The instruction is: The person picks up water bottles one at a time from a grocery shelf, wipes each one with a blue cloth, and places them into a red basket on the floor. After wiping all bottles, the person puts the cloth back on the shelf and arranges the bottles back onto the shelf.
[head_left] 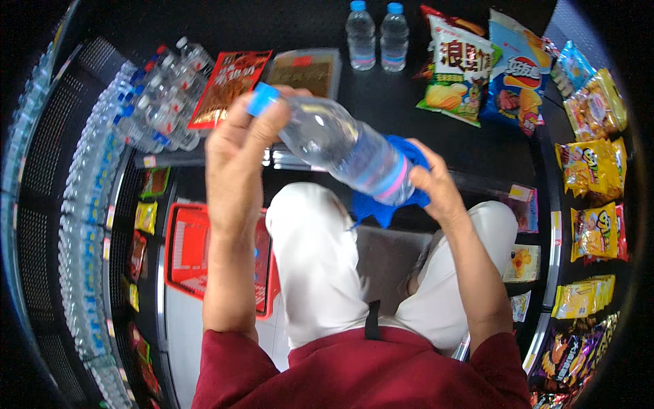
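A clear plastic water bottle (327, 138) with a blue cap is held aslant above my knees. My left hand (250, 133) grips it at the neck, just below the cap. In my right hand (434, 184) is a blue cloth (380, 212), pressed against the bottle's base beside its pink and blue band. Part of the cloth is hidden behind the bottle. Two similar bottles, a left one (361, 38) and a right one (394, 38), stand upright on the black shelf (352, 92) ahead.
Snack bags (454, 66) stand at the shelf's right. A red snack packet (230, 87) lies left, near several bottles (168, 97). A red shopping basket (189, 250) sits on the floor by my left leg. Shelves of bottles (87, 204) and packets (592, 230) flank me.
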`<state>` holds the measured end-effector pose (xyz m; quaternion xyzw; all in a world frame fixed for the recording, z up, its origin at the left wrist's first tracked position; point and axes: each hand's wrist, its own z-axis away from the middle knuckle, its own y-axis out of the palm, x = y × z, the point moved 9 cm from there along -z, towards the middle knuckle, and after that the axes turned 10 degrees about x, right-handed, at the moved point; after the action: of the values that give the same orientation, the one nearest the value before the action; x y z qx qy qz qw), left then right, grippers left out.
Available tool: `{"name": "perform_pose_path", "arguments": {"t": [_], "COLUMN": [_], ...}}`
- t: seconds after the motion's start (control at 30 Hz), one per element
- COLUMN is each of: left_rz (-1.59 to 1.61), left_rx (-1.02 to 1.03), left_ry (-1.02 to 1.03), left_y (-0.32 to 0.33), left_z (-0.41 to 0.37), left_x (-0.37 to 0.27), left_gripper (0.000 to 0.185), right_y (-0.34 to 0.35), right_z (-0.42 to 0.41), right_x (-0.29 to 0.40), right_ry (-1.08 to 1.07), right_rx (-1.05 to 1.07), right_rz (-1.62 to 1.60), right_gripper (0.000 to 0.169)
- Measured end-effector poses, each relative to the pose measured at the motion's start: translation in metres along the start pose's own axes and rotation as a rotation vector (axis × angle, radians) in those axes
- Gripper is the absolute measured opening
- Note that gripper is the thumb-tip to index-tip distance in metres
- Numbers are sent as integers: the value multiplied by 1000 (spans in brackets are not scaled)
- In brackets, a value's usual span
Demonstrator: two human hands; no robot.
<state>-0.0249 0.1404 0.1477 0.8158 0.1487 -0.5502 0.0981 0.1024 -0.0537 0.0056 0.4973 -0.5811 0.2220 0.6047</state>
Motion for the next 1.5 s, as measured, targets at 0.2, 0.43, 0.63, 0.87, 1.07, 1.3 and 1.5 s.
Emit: {"name": "perform_pose_path", "arguments": {"t": [0.2, 0.43, 0.63, 0.87, 1.07, 1.3, 1.5], "left_rz": [-370, -738, -798, -748, -632, -881, -745], "left_rx": [-401, -548, -789, -732, -741, -571, -526], "left_ry": [125, -124, -441, -485, -574, -679, -813], "left_y": [-92, -178, -237, -258, -263, -247, -309], "left_z": [68, 199, 320, 384, 418, 413, 468], "left_x": [-87, -51, 38, 149, 230, 273, 339], "left_gripper": [32, 26, 21, 19, 23, 28, 34], "right_y": [-35, -41, -44, -43, -42, -41, -46], "right_z": [6, 15, 21, 32, 35, 37, 32], "right_x": [5, -1, -24, -40, -52, -52, -63], "right_ry": [16, 73, 163, 258, 266, 264, 311], "right_rx": [-283, -375, -378, -457, -433, -433, -493], "right_rz": [17, 108, 122, 126, 96, 77, 16], "right_gripper": [38, 44, 41, 36, 34, 31, 38]}}
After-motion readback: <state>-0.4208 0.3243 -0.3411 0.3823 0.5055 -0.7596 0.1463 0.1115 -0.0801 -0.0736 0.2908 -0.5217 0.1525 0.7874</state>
